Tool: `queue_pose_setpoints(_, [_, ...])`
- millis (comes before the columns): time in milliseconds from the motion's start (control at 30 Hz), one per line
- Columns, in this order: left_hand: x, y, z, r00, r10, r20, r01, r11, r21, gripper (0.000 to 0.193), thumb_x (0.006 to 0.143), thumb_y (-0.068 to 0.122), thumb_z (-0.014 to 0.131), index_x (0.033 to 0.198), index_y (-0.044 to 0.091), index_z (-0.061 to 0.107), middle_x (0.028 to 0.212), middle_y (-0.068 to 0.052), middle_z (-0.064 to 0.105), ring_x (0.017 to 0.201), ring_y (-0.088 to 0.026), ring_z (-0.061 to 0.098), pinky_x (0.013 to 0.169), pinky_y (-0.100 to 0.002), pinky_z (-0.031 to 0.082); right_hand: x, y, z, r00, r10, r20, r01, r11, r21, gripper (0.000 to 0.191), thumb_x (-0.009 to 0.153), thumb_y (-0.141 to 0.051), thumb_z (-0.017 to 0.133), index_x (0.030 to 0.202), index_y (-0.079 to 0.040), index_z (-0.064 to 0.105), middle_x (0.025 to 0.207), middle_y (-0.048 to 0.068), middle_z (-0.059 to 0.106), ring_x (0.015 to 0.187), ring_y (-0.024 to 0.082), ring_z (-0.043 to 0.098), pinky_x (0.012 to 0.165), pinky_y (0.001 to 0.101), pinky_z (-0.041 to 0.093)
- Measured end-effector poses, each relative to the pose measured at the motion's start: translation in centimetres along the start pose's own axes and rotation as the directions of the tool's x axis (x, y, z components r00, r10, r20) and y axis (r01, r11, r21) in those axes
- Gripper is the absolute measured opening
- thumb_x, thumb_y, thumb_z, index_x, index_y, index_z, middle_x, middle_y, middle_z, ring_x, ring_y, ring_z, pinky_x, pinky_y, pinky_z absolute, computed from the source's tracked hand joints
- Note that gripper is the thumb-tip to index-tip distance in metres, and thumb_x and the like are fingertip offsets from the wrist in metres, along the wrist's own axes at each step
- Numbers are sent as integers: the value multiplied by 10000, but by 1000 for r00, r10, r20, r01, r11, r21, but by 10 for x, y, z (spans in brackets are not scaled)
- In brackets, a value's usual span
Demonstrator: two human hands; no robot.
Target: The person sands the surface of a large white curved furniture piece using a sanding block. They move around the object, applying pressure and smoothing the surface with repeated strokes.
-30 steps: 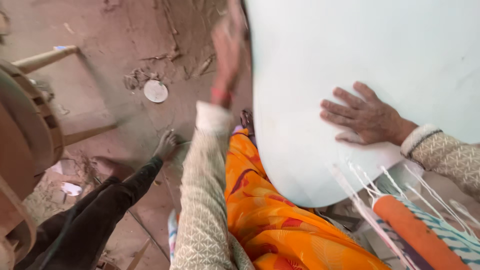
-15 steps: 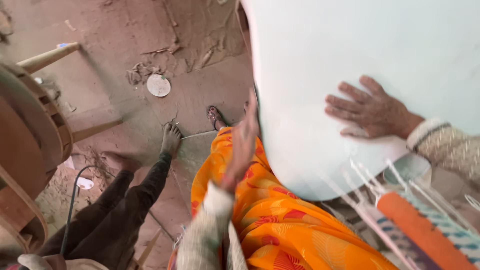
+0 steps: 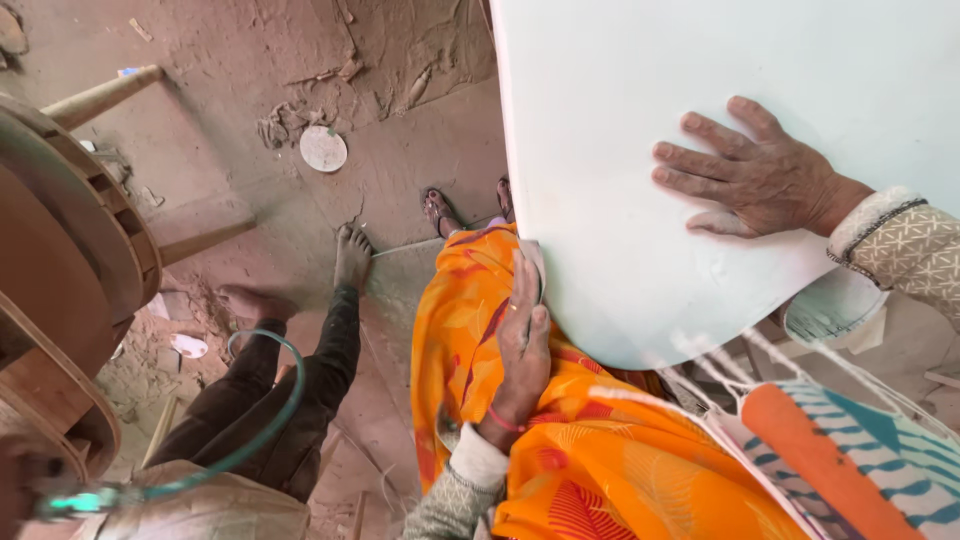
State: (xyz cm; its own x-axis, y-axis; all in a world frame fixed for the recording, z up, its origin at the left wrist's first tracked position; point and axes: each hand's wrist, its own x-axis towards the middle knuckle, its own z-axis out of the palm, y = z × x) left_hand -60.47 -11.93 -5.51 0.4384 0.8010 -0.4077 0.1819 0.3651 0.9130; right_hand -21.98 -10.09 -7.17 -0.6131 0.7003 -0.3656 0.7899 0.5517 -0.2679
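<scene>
A large white rounded slab (image 3: pixel 700 80) fills the upper right and leans against my orange garment (image 3: pixel 600 460). My right hand (image 3: pixel 750 175) lies flat on its face with the fingers spread. My left hand (image 3: pixel 523 345) rests against the orange cloth, and its fingertips curl around the slab's lower left edge. A red thread circles that wrist. My sandalled feet (image 3: pixel 440 210) show on the dirt floor below the slab.
Another person sits at the lower left, with dark trousers (image 3: pixel 270 410) and a bare foot (image 3: pixel 352 255), a green hose (image 3: pixel 270 420) looping over the legs. A big wooden wheel (image 3: pixel 70 250) stands at the left. A white disc (image 3: pixel 323 148) lies on the floor. A striped fringed cloth (image 3: pixel 850 450) is at the lower right.
My left hand has dropped from up beside the slab's top to its lower left edge. My right hand has stayed flat on the slab.
</scene>
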Motion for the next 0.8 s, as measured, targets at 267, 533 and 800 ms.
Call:
queue_pose_setpoints(267, [199,-1,-11,933,359,-32,-360,931,-50,534,1197,367,344,1628,53,321,1705,-131,320,1609,-278,334,1356,-409,313,-2,-1,-1,1000,22,-2,-23,997,-79,783,971,-581,504,1635,-197,347,1728,21,266,1595,267,164,1254,586,103])
queue_pose_setpoints(533, [15,-18,11,973,232,9,-230,957,176,545,1162,354,344,1596,25,376,1709,-195,301,1633,-346,221,1329,-426,201,63,1,-24,890,343,-300,-322,939,119,740,1097,-518,506,1682,-107,313,1762,123,273,1622,345,169,1274,656,109])
queue_pose_setpoints(800, [261,12,-13,907,420,-26,-421,906,-45,586,1174,404,320,1649,64,275,1734,-155,267,1620,-301,303,1351,-403,293,92,5,-25,795,480,-372,-454,877,161,723,1127,-477,556,1691,-79,337,1771,157,307,1637,360,198,1295,665,120])
